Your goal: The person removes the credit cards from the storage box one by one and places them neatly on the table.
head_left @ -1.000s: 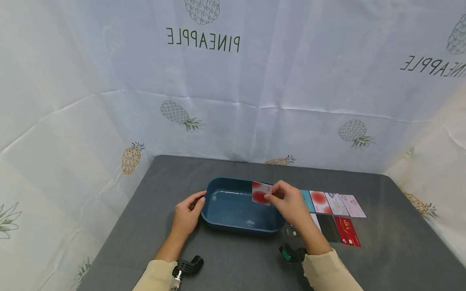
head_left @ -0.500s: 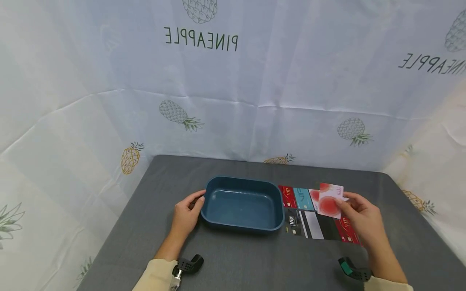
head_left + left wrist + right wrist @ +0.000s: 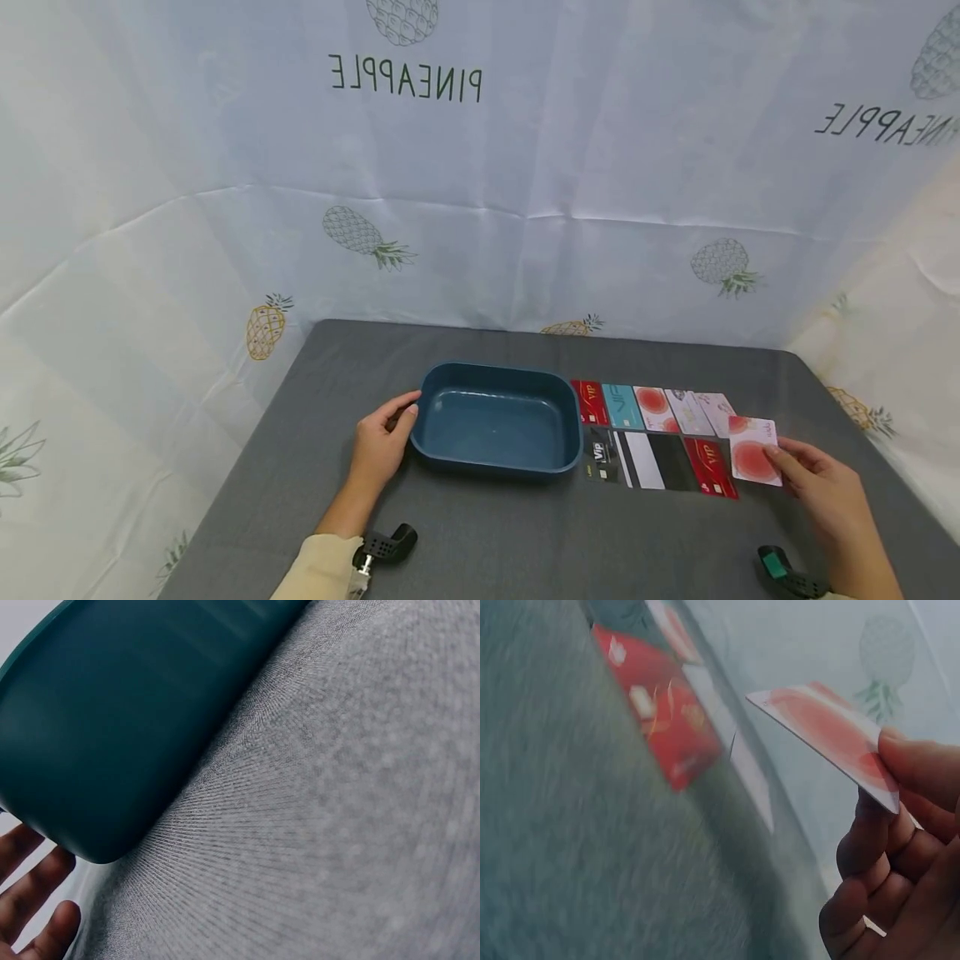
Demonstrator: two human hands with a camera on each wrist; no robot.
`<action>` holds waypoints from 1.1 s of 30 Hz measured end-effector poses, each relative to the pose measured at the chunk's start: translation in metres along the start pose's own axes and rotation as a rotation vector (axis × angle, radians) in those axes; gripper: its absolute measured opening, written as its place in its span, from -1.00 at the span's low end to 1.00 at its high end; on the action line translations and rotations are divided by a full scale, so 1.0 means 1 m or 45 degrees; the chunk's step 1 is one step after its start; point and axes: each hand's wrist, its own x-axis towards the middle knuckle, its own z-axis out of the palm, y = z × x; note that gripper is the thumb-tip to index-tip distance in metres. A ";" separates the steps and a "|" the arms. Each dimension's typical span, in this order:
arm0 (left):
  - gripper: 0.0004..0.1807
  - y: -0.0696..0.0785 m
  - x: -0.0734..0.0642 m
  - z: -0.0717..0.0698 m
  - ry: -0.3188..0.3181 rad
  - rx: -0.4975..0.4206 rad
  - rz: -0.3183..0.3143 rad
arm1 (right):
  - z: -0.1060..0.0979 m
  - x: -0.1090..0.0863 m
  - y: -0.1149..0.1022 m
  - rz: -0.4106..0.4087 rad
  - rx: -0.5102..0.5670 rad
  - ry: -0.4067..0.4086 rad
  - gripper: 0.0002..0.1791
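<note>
Between thumb and fingers, my right hand pinches a white-and-red card with a round red print, at the right end of the card rows. The right wrist view shows this card tilted and raised above the cloth. My left hand touches the left end of a dark blue plastic basin, its fingers fairly straight at the wall. From the left wrist view, the fingertips lie right at the basin's lower corner. Nothing lies inside the basin.
Two rows of cards lie right of the basin. The back row includes a red VIP card, a teal card and a pale pink card. In front are a black VIP card, a white-striped card and a red card.
My right hand has carried the pinched card from over the basin rightward, across the card rows, to their right end. The left hand has stayed at the basin.
</note>
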 end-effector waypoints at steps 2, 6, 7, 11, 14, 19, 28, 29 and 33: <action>-0.74 0.000 0.000 -0.001 0.005 -0.004 -0.001 | -0.001 0.005 0.002 0.037 -0.053 -0.011 -0.12; -0.74 0.000 0.001 -0.001 0.017 -0.005 0.003 | -0.002 0.009 0.007 0.041 -0.173 -0.018 -0.14; -0.74 0.000 0.001 -0.001 0.020 -0.004 0.003 | -0.002 0.010 0.008 0.036 -0.192 -0.024 -0.13; -0.74 0.002 0.000 0.000 0.022 0.012 -0.003 | -0.003 0.011 0.013 0.045 -0.227 -0.063 -0.12; -0.74 0.003 0.000 0.000 0.017 0.022 -0.007 | -0.002 0.011 0.016 0.048 -0.242 -0.078 -0.10; -0.75 0.004 0.000 0.000 0.025 0.013 -0.001 | 0.004 0.011 0.019 0.025 -0.262 -0.054 -0.10; -0.75 0.004 0.000 0.000 0.019 0.019 0.001 | 0.008 0.011 0.020 0.080 -0.317 -0.045 -0.23; -0.75 0.004 0.000 0.000 0.018 0.023 0.001 | 0.009 0.011 0.020 0.081 -0.327 -0.049 -0.25; -0.74 -0.015 0.003 0.004 0.024 0.032 -0.006 | 0.010 0.010 0.017 0.085 -0.356 -0.047 -0.31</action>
